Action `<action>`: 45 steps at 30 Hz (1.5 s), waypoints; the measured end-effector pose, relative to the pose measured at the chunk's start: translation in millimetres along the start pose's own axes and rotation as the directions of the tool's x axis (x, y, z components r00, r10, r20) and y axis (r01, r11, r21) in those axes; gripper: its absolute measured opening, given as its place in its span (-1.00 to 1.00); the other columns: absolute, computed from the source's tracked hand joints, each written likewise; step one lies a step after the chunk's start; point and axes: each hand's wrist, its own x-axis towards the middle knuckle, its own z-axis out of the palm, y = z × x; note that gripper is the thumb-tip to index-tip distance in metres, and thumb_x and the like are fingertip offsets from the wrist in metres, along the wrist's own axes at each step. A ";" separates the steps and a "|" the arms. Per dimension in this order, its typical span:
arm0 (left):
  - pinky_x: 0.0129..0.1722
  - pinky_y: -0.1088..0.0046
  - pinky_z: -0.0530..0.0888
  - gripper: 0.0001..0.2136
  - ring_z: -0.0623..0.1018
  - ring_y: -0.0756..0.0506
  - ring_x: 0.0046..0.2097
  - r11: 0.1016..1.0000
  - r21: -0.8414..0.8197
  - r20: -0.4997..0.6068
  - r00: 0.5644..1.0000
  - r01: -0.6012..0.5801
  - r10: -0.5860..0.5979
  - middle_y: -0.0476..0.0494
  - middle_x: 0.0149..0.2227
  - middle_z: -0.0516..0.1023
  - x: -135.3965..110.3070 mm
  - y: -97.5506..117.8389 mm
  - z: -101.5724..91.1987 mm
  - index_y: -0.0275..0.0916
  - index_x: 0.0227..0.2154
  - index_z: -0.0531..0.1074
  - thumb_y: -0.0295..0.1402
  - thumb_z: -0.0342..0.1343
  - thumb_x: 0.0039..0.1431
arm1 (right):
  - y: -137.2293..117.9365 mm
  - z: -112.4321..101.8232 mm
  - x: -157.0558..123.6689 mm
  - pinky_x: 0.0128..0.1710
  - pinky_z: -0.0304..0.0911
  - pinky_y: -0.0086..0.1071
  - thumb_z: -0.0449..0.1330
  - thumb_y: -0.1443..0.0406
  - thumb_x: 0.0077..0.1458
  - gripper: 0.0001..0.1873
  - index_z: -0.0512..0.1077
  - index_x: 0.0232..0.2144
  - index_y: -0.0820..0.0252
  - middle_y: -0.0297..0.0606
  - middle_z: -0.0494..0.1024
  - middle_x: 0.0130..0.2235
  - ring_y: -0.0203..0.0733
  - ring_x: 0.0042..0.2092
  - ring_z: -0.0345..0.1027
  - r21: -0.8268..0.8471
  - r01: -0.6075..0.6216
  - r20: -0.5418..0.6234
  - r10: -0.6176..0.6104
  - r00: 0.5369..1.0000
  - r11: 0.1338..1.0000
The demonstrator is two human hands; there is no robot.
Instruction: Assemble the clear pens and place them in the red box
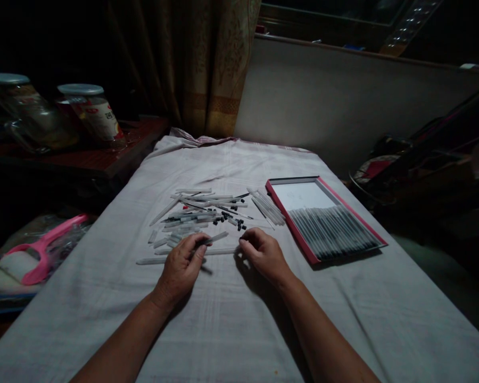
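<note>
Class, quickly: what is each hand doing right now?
Left hand: closed on a slim translucent plastic pen barrel.
Right hand: curled; whether it holds anything cannot be told.

No writing can be read anywhere in this dim scene. The only label is on a plastic jar (95, 113) standing on a dark side table (104, 159) at the far left. It is a white label (100, 120) with a red mark and a few dark lines of small print, all too blurred to make out. The pale pen tube (217, 238) pinched in the left hand (181, 268) shows no legible print either.
</note>
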 end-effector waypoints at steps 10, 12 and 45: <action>-0.14 0.34 0.53 -0.80 0.60 -0.11 -0.17 0.996 0.055 0.045 0.996 -0.076 0.073 -0.13 -0.21 0.61 1.4 4.7 -0.4 -0.20 -0.12 0.45 -0.31 -0.02 0.30 | -20.0 5.3 -10.7 -0.55 0.21 -0.48 0.31 0.09 -0.05 -0.68 0.45 -0.31 0.18 -0.24 0.60 -0.40 -0.27 -0.45 0.39 0.608 -0.229 0.078 0.230 0.970 0.760; -0.16 0.35 0.52 -0.80 0.59 -0.11 -0.17 0.987 0.090 0.059 0.990 -0.131 0.126 -0.14 -0.22 0.61 1.5 6.2 0.1 -0.20 -0.13 0.45 -0.31 -0.03 0.30 | -24.8 4.6 -11.1 -0.53 0.20 -0.48 0.32 0.12 -0.06 -0.71 0.45 -0.35 0.19 -0.31 0.55 -0.47 -0.31 -0.48 0.34 0.624 -0.199 0.051 0.215 0.975 0.756; -0.12 0.26 0.48 -0.80 0.57 -0.13 -0.15 0.950 0.117 0.215 0.941 -0.290 0.261 -0.16 -0.19 0.62 -0.7 9.3 -1.0 -0.20 -0.08 0.46 -0.46 0.04 0.29 | -4.3 -3.0 -20.4 -0.37 0.33 -0.39 0.09 0.19 0.19 -0.76 0.49 -0.36 0.18 -0.24 0.58 -0.42 -0.19 -0.40 0.46 0.007 0.148 0.024 -0.149 0.989 0.989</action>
